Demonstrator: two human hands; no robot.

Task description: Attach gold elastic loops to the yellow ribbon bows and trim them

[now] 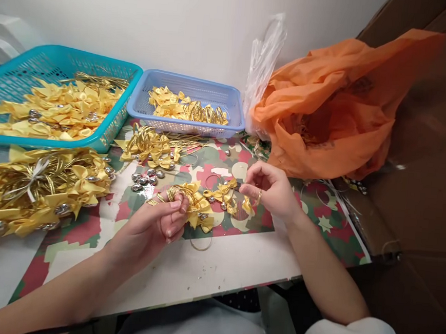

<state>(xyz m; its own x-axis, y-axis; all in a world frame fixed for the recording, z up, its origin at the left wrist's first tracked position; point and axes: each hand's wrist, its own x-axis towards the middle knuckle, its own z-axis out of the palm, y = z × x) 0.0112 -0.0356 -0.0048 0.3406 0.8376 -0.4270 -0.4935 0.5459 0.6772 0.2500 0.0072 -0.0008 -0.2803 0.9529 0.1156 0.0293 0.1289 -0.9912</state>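
My left hand is closed around a bundle of yellow ribbon bows on gold cord loops, with silver bells hanging among them. To the right, my right hand pinches a gold cord loop with one small yellow bow hanging from it. Between the two hands lie a few more yellow bows with bells and cord. Loose silver bells sit in a cluster just beyond my left hand. Behind them is a heap of bows on gold cords.
A teal basket full of bows stands at the far left, beside a blue basket holding more. A large tied bunch of bows lies at the left. An orange bag and a clear plastic bag stand at the back right.
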